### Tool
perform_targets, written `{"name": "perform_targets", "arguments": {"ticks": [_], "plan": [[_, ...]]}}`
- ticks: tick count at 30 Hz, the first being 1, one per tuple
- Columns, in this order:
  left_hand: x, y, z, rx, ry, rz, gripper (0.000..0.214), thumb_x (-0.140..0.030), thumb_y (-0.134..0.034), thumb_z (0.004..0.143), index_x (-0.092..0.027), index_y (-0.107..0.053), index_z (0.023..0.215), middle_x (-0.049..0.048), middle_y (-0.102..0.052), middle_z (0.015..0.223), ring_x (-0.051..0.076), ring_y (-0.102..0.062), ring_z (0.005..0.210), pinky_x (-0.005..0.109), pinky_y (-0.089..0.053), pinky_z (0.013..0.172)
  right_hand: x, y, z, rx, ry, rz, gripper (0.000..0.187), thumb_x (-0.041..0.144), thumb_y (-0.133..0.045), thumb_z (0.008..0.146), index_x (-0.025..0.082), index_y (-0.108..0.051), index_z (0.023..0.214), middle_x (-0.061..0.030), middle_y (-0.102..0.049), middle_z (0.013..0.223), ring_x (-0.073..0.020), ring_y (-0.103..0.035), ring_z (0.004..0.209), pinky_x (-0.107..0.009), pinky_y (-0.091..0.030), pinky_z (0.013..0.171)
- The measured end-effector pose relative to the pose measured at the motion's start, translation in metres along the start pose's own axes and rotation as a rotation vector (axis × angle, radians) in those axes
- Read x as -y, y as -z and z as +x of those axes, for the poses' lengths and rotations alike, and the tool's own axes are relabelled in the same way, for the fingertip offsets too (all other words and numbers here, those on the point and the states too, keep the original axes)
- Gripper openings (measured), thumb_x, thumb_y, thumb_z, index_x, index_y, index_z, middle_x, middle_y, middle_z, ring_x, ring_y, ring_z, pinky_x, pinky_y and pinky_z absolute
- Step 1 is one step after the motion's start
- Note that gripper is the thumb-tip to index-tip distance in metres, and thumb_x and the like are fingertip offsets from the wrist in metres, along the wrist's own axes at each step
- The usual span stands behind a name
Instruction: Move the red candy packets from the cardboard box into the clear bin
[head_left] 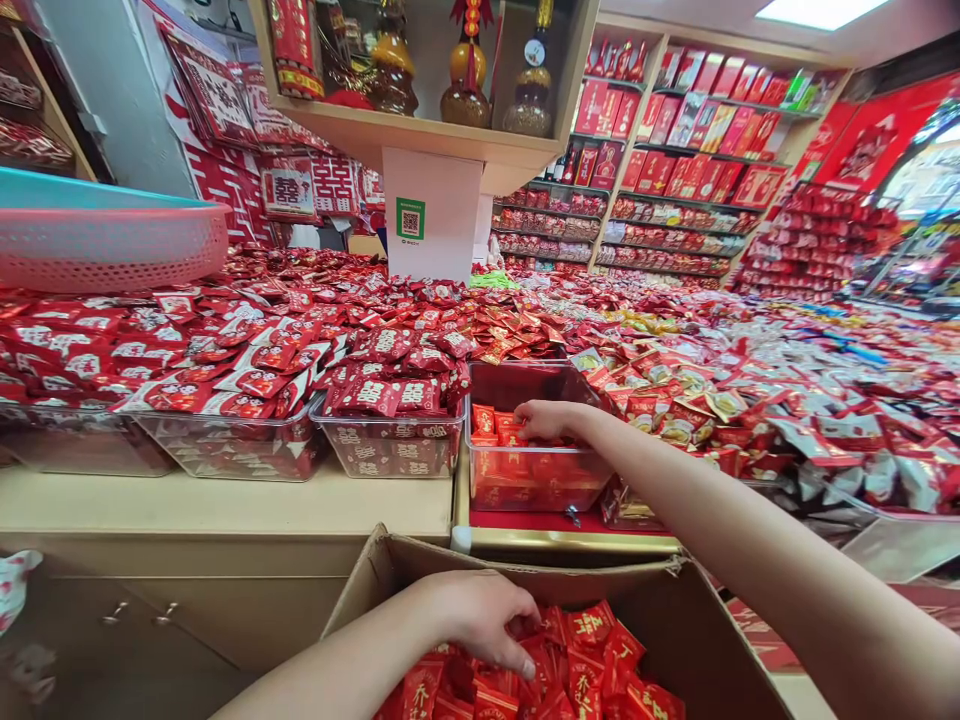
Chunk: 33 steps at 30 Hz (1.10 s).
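Note:
In the head view my left hand [491,615] reaches into an open cardboard box [712,630] at the bottom. Its thumb and fingers are apart and curved over red candy packets [589,665] with gold print. Farther forward, my right hand [551,420] is inside a clear plastic bin [540,470] on the counter. Its fingers are slightly spread, with the tips at small red packets [487,425] in that bin. These packets lie below the bin's rim. Part of the right hand's underside is hidden.
Left of that bin stand clear bins heaped with dark red packets [390,385] and red-and-white packets [247,380]. More packets [690,420] are piled to the right. A pink basket [112,240] sits at the far left. A display cabinet [427,130] overhangs the counter.

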<state>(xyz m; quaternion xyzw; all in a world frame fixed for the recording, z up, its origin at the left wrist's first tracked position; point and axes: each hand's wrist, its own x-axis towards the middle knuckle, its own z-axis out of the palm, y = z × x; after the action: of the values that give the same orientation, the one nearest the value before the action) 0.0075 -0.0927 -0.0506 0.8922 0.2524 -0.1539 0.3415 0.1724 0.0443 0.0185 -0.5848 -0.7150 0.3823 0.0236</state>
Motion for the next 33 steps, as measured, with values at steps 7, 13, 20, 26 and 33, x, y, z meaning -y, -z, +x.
{"name": "perform_targets", "arguments": {"ticks": [7, 13, 20, 26, 33], "plan": [[0.0, -0.001, 0.001, -0.005, -0.001, -0.001, 0.057, -0.051, -0.052, 0.062, -0.022, -0.048, 0.111, 0.0081, -0.056, 0.107, 0.026, -0.053, 0.094, 0.037, -0.042, 0.076, 0.001, -0.011, 0.004, -0.051, 0.098, 0.124, 0.027, 0.013, -0.049, 0.074, 0.017, -0.043, 0.1, 0.0014, -0.058, 0.064, -0.0083, -0.055, 0.056, -0.017, -0.042, 0.05], [0.001, -0.002, 0.002, -0.014, 0.0, -0.012, 0.055, -0.049, -0.055, 0.06, -0.023, -0.05, 0.108, 0.0063, -0.057, 0.105, 0.024, -0.054, 0.093, 0.033, -0.041, 0.075, 0.0, -0.012, 0.009, -0.065, 0.171, 0.052, 0.024, 0.012, -0.053, 0.068, 0.013, -0.052, 0.092, -0.0004, -0.061, 0.07, -0.009, -0.055, 0.06, -0.017, -0.043, 0.053], [0.001, -0.002, 0.002, -0.021, 0.021, -0.033, 0.055, -0.049, -0.056, 0.059, -0.023, -0.051, 0.107, 0.0065, -0.058, 0.102, 0.024, -0.055, 0.09, 0.033, -0.042, 0.072, -0.001, -0.011, 0.014, -0.062, 0.255, -0.124, 0.036, 0.017, -0.064, 0.054, 0.016, -0.058, 0.089, -0.0009, -0.062, 0.084, -0.0131, -0.055, 0.072, -0.019, -0.042, 0.061], [0.0, 0.0, 0.0, -0.003, 0.014, -0.018, 0.056, -0.05, -0.055, 0.06, -0.024, -0.049, 0.109, 0.0064, -0.057, 0.104, 0.024, -0.054, 0.093, 0.033, -0.042, 0.074, 0.001, -0.011, 0.012, -0.043, 0.265, -0.211, 0.028, 0.016, -0.062, 0.057, 0.015, -0.058, 0.084, -0.0007, -0.061, 0.079, -0.0125, -0.053, 0.069, -0.019, -0.039, 0.058], [0.0, 0.001, 0.0, 0.021, 0.005, 0.009, 0.061, -0.052, -0.052, 0.061, -0.022, -0.046, 0.114, 0.0091, -0.055, 0.109, 0.027, -0.052, 0.096, 0.037, -0.042, 0.077, 0.003, -0.003, 0.008, -0.08, 0.209, -0.233, 0.019, 0.021, -0.053, 0.069, 0.016, -0.055, 0.087, 0.0022, -0.058, 0.068, -0.0068, -0.047, 0.055, -0.016, -0.036, 0.05]]}}
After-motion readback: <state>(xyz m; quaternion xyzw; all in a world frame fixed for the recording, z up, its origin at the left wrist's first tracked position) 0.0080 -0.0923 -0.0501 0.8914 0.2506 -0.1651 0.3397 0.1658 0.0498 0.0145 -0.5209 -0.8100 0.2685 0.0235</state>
